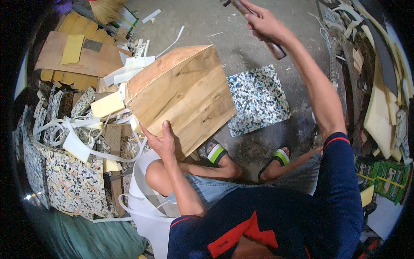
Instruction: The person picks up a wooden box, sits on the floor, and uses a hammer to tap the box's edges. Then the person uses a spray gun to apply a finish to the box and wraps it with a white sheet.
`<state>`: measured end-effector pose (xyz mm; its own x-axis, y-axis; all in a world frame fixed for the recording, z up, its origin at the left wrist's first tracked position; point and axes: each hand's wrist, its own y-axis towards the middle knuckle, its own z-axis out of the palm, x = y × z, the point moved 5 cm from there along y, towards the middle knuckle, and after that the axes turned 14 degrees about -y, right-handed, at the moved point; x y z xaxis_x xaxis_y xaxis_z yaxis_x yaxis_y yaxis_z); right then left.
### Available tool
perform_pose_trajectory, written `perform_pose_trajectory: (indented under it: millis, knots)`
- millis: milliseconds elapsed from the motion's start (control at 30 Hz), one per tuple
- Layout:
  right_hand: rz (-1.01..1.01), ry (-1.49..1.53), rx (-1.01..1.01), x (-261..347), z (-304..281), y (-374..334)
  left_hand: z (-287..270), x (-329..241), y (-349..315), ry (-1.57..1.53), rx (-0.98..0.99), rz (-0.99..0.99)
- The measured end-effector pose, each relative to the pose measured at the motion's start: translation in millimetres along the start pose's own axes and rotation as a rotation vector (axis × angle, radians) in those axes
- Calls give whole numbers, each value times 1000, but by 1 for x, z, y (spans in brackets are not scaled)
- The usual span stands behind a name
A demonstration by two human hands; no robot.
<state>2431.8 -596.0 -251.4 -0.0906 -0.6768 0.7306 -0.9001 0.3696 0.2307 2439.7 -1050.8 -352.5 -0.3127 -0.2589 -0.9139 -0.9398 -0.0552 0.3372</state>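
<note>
My left hand [162,142] grips the lower left edge of a wooden box [183,93], its thumb lying over the plywood face. The box is tilted in front of my left knee, with wood grain on the broad side towards me. Up at the top right, my right hand [265,23] is closed round the handle of a hammer [278,51]. The hammer is raised clear of the box, and its head is partly cut off by the top edge of the view. Beneath it on the floor lies a square speckled foam sheet [261,99], close to the box's right side.
Foam offcuts [75,181], white strips and wood scraps are heaped at my left. A plywood board [86,64] lies on yellow slats there, near a straw broom [107,9]. More foam sheets [379,116] and green packets [388,179] line the right side. My sandalled feet [217,153] are below the box.
</note>
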Motion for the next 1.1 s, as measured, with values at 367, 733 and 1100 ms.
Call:
perform_pose_trajectory:
  millis: [367, 733, 1100]
  knots:
    - [-181, -178, 192, -16, 30, -14, -1, 1, 4, 119, -37, 32]
    - [387, 249, -21, -73, 39, -120, 31, -5, 73, -124, -9, -88]
    - [491, 700, 185, -76, 189, -146, -23, 72, 68, -440, -334, -413]
